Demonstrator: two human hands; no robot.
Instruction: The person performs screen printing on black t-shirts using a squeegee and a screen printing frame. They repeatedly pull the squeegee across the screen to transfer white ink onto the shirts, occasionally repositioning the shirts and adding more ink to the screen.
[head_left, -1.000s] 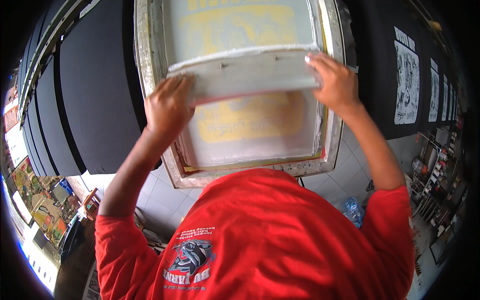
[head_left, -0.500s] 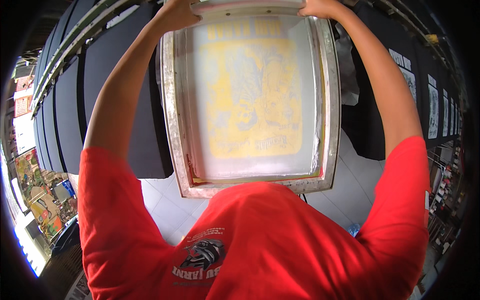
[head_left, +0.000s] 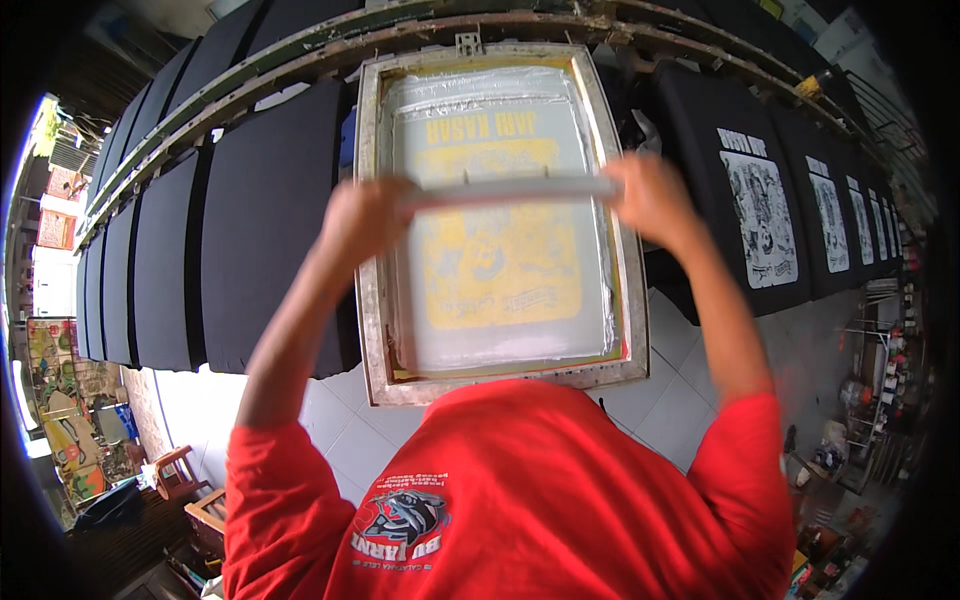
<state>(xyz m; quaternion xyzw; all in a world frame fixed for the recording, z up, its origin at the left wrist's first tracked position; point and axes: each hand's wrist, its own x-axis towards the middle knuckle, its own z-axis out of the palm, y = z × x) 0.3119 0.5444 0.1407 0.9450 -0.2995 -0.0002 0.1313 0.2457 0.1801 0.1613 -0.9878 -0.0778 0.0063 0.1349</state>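
A long squeegee [head_left: 515, 191] spans the middle of a framed printing screen [head_left: 633, 300], held level and blurred by motion. My left hand [head_left: 368, 215] grips its left end, and my right hand [head_left: 648, 200] is closed round its right end. Both hands reach out past the frame's side rails. Yellow artwork shows through the pale mesh [head_left: 500, 265] on both sides of the squeegee. White ink [head_left: 490, 82] lies in a band across the far end and streaks along the right inner edge. What lies under the screen is hidden.
Black shirts on boards stand in a row to the left [head_left: 275, 225]; others with white prints [head_left: 762, 220] run along the right. A metal rail [head_left: 300, 62] crosses behind the screen. Tiled floor [head_left: 345, 425] shows below. Shelves of small containers [head_left: 880, 370] stand far right.
Both hands have drawn the squeegee from the screen's far end toward me, to about its middle. My elbows have come in, and the view now takes in the rail behind.
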